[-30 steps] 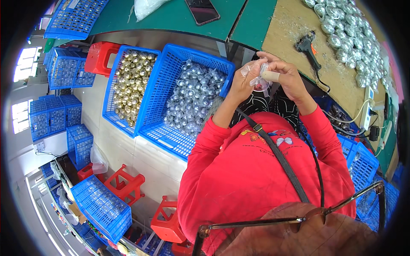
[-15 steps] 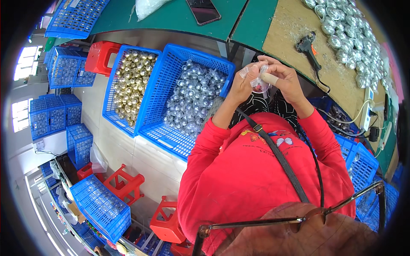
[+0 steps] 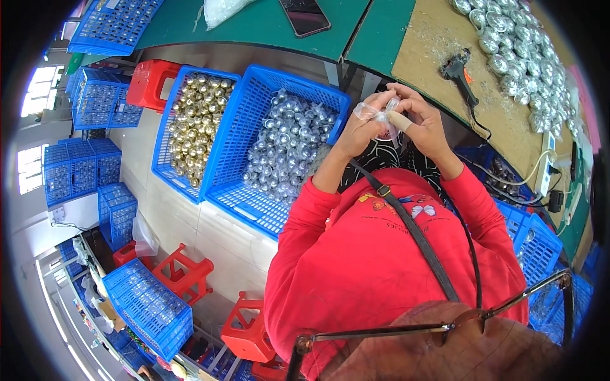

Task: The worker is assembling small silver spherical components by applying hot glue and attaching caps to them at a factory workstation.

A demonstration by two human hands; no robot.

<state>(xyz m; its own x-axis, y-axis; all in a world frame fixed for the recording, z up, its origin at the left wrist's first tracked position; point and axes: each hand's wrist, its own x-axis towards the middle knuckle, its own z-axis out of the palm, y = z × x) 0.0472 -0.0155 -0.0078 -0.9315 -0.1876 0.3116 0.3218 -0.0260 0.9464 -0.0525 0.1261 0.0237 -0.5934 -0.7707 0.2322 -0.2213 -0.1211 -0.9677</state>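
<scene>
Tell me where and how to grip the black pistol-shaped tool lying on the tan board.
Take the black pistol-shaped tool by its handle, probably with the right hand once free of the clear ribbon, coming from the near edge of the tan board. The handle is slim and points toward that edge; the black cord leaves its end, so grip above it.

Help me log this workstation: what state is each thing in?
Left hand: bent, pinching translucent ribbon
Right hand: bent, pinching the ribbon too
Translucent ribbon: looped
Phone: lying flat, screen dark
Glue gun: lying down; on or off, cannot tell
Power strip: plug inserted
Smaller blue crate: uncovered, holding gold balls
Larger blue crate: uncovered, holding silver balls
</scene>
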